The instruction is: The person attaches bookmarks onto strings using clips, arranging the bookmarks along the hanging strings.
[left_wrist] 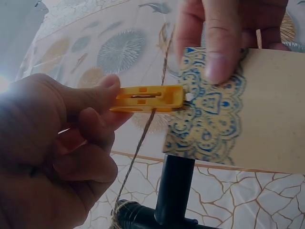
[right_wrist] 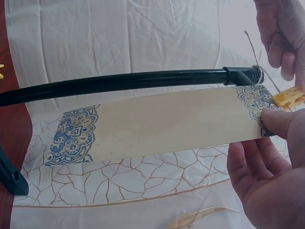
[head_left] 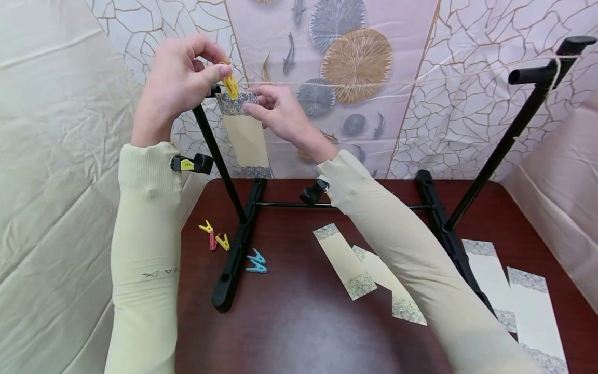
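High at the left end of a string point(left_wrist: 136, 152), my left hand point(head_left: 179, 78) pinches a yellow clothespin point(head_left: 230, 86) between thumb and fingers. The clothespin's nose meets the top edge of a cream paper strip point(head_left: 245, 137), which has blue lace-like patterns at both ends. Whether the jaws bite the paper is hard to tell. In the left wrist view the string passes at the clothespin point(left_wrist: 147, 98). My right hand point(head_left: 282, 114) holds the strip's patterned upper end, thumb in front and fingers behind. The strip point(right_wrist: 167, 126) hangs down beside the black post point(right_wrist: 143, 81).
A black stand point(head_left: 455, 208) with two posts carries the string across. On the table point(head_left: 299, 332) lie two yellow clothespins point(head_left: 223, 242), a red clothespin point(head_left: 212, 241) and blue clothespins point(head_left: 256, 261). More patterned strips point(head_left: 344, 261) lie mid-table and at the right point(head_left: 537, 311).
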A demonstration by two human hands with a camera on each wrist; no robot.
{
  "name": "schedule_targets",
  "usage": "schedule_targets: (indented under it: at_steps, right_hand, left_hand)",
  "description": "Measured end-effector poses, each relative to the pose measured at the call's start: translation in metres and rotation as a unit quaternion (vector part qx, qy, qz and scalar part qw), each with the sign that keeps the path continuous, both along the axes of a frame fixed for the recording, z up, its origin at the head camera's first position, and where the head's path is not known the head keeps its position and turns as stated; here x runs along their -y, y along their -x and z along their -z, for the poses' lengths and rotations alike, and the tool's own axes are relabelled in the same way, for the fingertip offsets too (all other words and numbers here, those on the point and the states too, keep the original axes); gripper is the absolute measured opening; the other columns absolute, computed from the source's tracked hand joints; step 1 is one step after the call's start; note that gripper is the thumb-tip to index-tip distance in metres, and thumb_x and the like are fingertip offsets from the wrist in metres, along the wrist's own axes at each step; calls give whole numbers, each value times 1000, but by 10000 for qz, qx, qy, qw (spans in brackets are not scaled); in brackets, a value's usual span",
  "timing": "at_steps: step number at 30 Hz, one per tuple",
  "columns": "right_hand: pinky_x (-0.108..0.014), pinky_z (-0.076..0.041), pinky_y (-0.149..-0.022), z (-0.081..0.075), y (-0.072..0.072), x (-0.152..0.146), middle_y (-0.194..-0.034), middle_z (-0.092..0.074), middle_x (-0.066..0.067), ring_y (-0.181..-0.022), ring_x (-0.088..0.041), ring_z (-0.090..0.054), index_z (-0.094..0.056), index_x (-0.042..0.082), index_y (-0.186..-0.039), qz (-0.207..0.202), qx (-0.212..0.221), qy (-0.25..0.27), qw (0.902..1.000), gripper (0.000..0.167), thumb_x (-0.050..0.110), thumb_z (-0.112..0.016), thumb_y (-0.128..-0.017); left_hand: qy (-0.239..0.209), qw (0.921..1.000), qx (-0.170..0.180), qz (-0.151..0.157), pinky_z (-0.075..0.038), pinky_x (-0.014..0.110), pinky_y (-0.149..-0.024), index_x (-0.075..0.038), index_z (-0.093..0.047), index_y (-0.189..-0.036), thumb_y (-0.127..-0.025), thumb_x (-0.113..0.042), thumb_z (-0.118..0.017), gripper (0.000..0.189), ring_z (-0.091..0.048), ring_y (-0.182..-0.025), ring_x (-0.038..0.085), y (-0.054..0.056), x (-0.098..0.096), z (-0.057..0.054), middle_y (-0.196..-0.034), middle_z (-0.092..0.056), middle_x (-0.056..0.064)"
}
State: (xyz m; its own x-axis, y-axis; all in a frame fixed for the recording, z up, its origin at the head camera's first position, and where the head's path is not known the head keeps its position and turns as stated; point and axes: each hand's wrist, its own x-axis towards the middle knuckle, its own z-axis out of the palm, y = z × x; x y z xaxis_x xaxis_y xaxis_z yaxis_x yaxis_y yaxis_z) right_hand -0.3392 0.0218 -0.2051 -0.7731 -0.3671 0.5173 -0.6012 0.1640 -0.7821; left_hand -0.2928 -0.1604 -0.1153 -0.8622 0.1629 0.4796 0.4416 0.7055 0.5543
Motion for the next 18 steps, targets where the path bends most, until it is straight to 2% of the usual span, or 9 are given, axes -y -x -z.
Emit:
schedule_targets:
  at_steps: [6,8,12,15,18]
  right_hand:
    - [-25,-45,-55,-3,-1,2,-68,-58,0,-56,-21,-55,-64,3,-126,38,-32,9,10000,35,15,-67,-93]
    - [-25,-45,-54,-3,-2,3,-69,-59,0,-58,-23,-55,-64,3,-125,45,-34,-3,10000,34,15,-67,-93]
    - [-24,-45,-54,-2,-1,3,-69,-60,0,-57,-18,-53,-63,3,-127,57,-2,38,10000,36,15,-67,-93]
    - [-24,-44,-53,-1,-2,2,-68,-60,0,-56,-16,-53,-64,3,-125,58,14,65,10000,34,15,-67,-93]
    - [-24,-45,-54,0,-3,2,-69,-61,1,-57,-19,-55,-66,4,-120,22,84,89,9999,29,15,-67,-93]
  left_hand:
    - [573,9983,5,-124,-34,25,-55,-22,-69,-98,-92,-27,-68,8,-42,-58,11,-1,2,3,-97,-61,-11]
    - [728,9972,11,-143,-33,25,-54,-21,-69,-100,-92,-29,-68,11,-42,-58,10,-1,2,3,-99,-62,-10]
    - [1014,9948,10,-83,-33,24,-54,-14,-68,-113,-93,-32,-67,28,-43,-59,9,-2,-1,5,-104,-63,-5]
    - [973,9951,154,10,-37,21,-54,-12,-67,-120,-93,-32,-67,34,-48,-59,7,-2,-3,6,-104,-62,-5]
    - [843,9960,289,41,-41,20,-57,-13,-65,-125,-93,-32,-67,37,-52,-60,6,-3,-3,7,-107,-63,-4]
